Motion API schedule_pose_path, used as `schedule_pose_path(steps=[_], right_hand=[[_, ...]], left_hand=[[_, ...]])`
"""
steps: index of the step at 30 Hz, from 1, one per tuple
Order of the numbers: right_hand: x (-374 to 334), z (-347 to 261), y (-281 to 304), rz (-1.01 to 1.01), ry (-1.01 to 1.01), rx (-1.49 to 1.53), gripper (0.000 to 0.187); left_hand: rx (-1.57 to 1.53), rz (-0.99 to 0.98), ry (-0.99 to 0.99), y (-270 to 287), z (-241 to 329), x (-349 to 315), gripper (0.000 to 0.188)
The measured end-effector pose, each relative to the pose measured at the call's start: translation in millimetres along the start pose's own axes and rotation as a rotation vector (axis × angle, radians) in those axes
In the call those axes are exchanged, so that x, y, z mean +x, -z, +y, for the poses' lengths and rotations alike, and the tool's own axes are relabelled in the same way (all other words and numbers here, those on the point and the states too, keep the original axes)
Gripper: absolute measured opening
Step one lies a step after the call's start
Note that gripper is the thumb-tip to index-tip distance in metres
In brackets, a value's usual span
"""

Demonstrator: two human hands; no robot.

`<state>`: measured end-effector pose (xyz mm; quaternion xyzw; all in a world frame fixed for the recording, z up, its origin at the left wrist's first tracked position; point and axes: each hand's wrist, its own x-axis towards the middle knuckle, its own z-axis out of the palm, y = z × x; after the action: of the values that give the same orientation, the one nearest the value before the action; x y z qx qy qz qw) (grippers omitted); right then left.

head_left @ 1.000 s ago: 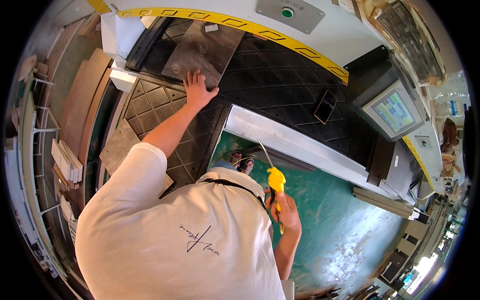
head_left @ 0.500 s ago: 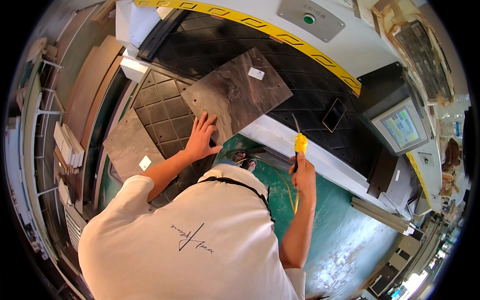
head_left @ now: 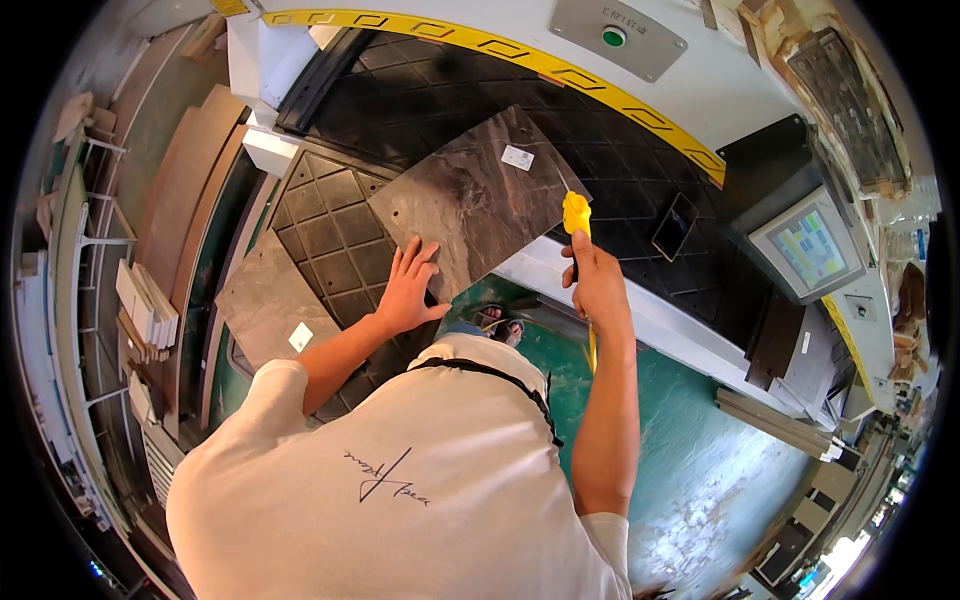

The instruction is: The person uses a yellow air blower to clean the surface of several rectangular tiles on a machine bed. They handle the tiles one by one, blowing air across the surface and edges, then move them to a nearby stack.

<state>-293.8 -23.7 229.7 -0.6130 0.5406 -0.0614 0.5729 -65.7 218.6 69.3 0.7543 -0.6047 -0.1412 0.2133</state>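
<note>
A grey-brown marbled panel (head_left: 465, 205) with a white label lies at an angle across the black grooved machine bed (head_left: 640, 165). My left hand (head_left: 408, 294) is open, fingers spread, its fingertips on the panel's near left edge. In my right hand (head_left: 603, 290) is a yellow air blow gun (head_left: 577, 214) with a black handle, my fingers wrapped round it. Its thin nozzle points away from me, over the panel's right corner. A yellow hose (head_left: 592, 347) hangs below that hand. Left of my left forearm lies a second marbled panel (head_left: 272, 295), also labelled.
A phone (head_left: 675, 227) lies on the bed at right, near a tilted control screen (head_left: 808, 245). A yellow-striped machine housing (head_left: 500, 45) with a green button spans the far side. Boards (head_left: 195, 190) and a rack of panels stand at left.
My right hand has moved the blow gun forward and slightly left, bringing its nozzle over the panel's right corner. My left hand stays at the panel's edge. The view has shifted slightly.
</note>
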Motion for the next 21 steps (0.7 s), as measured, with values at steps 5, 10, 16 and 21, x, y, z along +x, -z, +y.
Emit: schedule_pose_path(steps=[5, 10, 16, 21], right_hand=[[-10, 40, 21, 0.045, -0.079, 0.047, 0.065], [-2, 60, 21, 0.072, -0.153, 0.036, 0.066], [14, 17, -8, 0.032, 0.072, 0.012, 0.052], [54, 137, -2, 0.175, 0.072, -0.143, 0.045]], left_hand=[[-0.035, 0.024, -0.009, -3, 0, 0, 0.065], [-0.077, 0.022, -0.015, -5, -3, 3, 0.066], [-0.062, -0.100, -0.043, 17, -32, 5, 0.067], [-0.067, -0.303, -0.050, 82, -78, 23, 0.064]])
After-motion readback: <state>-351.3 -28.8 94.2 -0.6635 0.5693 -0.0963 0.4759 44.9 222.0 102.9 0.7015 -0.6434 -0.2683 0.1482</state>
